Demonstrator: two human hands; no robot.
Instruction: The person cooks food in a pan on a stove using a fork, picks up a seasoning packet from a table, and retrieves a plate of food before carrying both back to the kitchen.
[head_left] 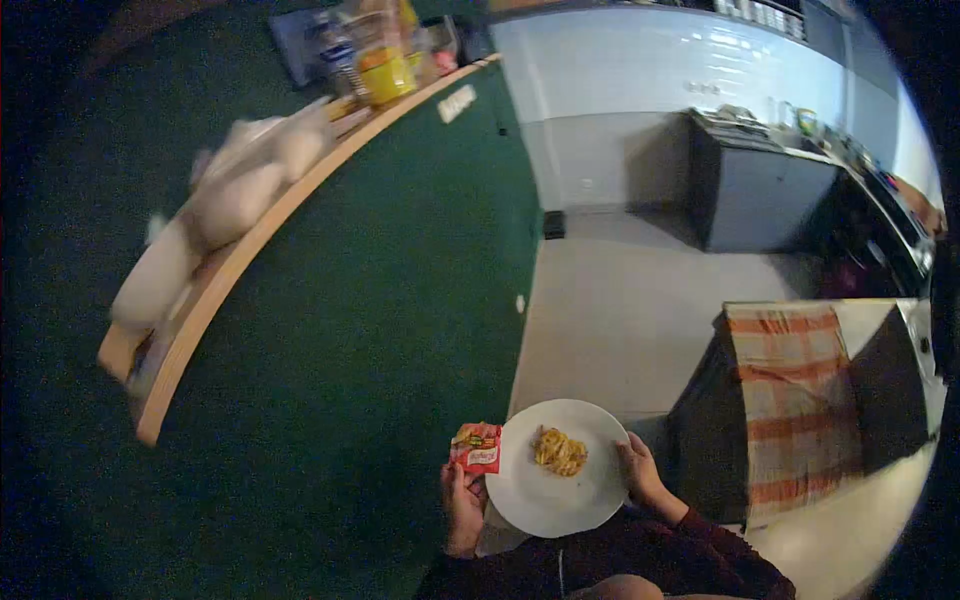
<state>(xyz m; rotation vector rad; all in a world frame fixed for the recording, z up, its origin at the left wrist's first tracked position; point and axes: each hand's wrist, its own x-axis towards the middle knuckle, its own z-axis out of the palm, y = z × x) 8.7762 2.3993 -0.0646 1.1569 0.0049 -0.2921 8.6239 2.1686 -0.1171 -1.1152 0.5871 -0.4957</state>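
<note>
A white plate (pixel 530 500) with a small heap of yellowish-brown food (pixel 559 453), perhaps noodles, is held low in front of my body. My right hand (pixel 642 474) grips the plate's right rim, its thumb on top and the other fingers hidden underneath. Between the fingers of my left hand (pixel 463 508) is a red seasoning packet (pixel 476 448) with printed pictures and a white label. The packet overlaps the plate's left edge. Part of my left hand lies close against the plate; whether it also supports the plate I cannot tell.
To the left runs a dark green partition (pixel 400 270) topped by a wooden ledge (pixel 230 265). Pale bags (pixel 235 200) and a yellow packet (pixel 386 76) rest on it. An orange-checked cloth (pixel 795 400) covers a surface at the right. Beyond the floor (pixel 610 300) stands a grey kitchen cabinet (pixel 770 195).
</note>
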